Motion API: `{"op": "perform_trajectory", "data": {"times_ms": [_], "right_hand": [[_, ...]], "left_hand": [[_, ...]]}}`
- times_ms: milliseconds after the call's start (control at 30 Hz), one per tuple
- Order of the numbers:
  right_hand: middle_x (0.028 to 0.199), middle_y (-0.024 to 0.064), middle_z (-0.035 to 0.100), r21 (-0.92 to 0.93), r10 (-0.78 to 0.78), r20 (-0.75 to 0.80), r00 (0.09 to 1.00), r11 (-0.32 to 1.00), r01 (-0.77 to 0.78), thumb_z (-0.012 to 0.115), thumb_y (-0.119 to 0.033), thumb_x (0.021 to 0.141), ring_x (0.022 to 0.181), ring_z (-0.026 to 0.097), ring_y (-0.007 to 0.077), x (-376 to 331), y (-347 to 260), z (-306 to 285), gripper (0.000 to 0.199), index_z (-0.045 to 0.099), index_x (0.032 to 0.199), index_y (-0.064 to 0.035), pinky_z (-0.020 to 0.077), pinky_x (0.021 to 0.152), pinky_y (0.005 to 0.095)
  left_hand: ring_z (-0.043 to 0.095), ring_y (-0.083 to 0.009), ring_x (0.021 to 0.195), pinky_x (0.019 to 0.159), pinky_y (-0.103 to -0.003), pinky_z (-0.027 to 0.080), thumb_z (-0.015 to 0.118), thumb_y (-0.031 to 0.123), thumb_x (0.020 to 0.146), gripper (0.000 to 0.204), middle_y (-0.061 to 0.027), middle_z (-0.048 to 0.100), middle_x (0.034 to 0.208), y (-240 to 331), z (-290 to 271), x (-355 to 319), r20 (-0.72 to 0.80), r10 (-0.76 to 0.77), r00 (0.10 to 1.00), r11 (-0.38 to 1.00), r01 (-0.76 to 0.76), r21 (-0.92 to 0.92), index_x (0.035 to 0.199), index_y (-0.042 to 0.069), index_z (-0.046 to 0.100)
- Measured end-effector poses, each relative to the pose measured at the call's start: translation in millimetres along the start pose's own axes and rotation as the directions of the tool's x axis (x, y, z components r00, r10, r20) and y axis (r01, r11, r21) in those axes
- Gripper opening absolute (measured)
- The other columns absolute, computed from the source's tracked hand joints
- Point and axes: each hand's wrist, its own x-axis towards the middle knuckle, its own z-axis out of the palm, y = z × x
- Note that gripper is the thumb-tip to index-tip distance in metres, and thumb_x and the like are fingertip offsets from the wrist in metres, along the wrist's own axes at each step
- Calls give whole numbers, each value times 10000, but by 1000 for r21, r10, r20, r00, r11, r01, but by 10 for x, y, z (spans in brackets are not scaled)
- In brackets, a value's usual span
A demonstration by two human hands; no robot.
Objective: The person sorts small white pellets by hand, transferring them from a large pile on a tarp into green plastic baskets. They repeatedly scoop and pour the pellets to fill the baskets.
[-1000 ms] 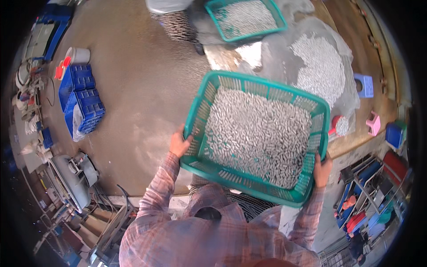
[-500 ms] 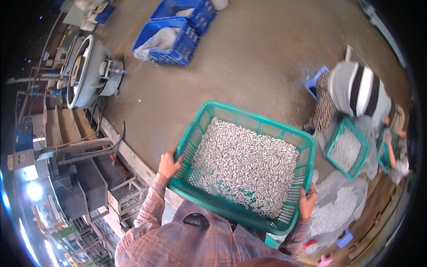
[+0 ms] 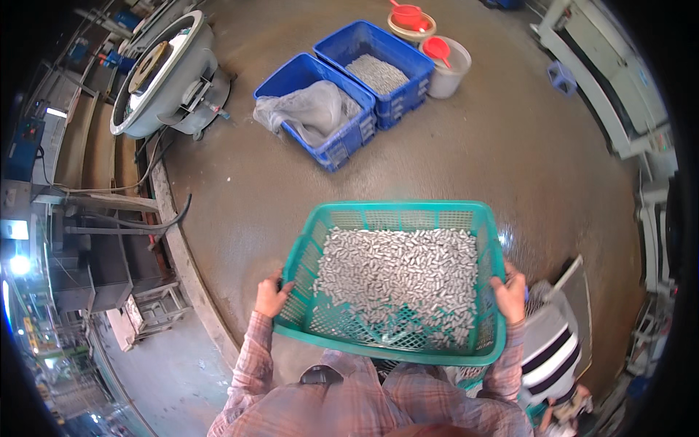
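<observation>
Together, both hands (image 3: 274,296) (image 3: 510,295) gripping green basket (image 3: 364,349), silvery pellets (image 3: 404,266) inside, blue crates (image 3: 403,107) beyond

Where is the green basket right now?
In the head view, the green basket is slightly right of and below centre, held at its sides by the left hand and right hand, below two blue crates.

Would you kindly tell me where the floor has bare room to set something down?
The brown floor looks bare between the green basket and the blue crates, and rightward toward the pale machine. It is crowded at the crates, with a white bucket close by, and at lower right, near the co-worker.
</observation>
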Motion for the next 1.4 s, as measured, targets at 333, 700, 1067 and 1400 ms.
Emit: {"op": "perform_trajectory", "data": {"times_ms": [333, 700, 1067, 1400], "right_hand": [[1306, 237, 529, -409, -199, -56, 978, 899, 159, 540, -63, 867, 1204, 518, 257, 3848, -2179, -425, 502, 431, 1318, 128, 379, 1024, 320], [1162, 290, 585, -868, -123, 412, 903, 247, 430, 513, -260, 886, 1070, 587, 409, 8998, -4082, 439, 448, 556, 1262, -20, 445, 948, 411], [817, 220, 668, -556, 370, 718, 590, -206, 805, 570, -174, 774, 766, 648, 256, 11308, -4752, 2653, 259, 677, 863, 44, 498, 749, 386], [1038, 262, 648, -12, 567, 749, 343, -505, 863, 526, -197, 800, 987, 632, 368, 11599, -4501, 3213, 337, 684, 979, 41, 479, 904, 404]], "left_hand": [[609, -465, 893, 818, -511, 484, 619, 173, 805, 613, -288, 629, 970, 1377, 537, 3746, 129, 111, 985, 991, -101, -84, 1365, 54, 401], [598, -448, 994, 911, -484, 470, 586, 184, 816, 719, -315, 595, 1084, 2347, 2437, 6315, 271, -176, 946, 909, 262, -324, 1461, 109, 277], [614, -462, 957, 894, -469, 488, 548, 254, 776, 717, -316, 616, 1042, 2974, 3130, 7375, 534, -205, 820, 680, 511, -525, 1444, 121, 322], [536, -387, 1167, 994, -413, 424, 575, 240, 769, 722, -277, 534, 1262, 2943, 3446, 7348, 518, -285, 806, 617, 568, -545, 1442, 116, 342]]}}
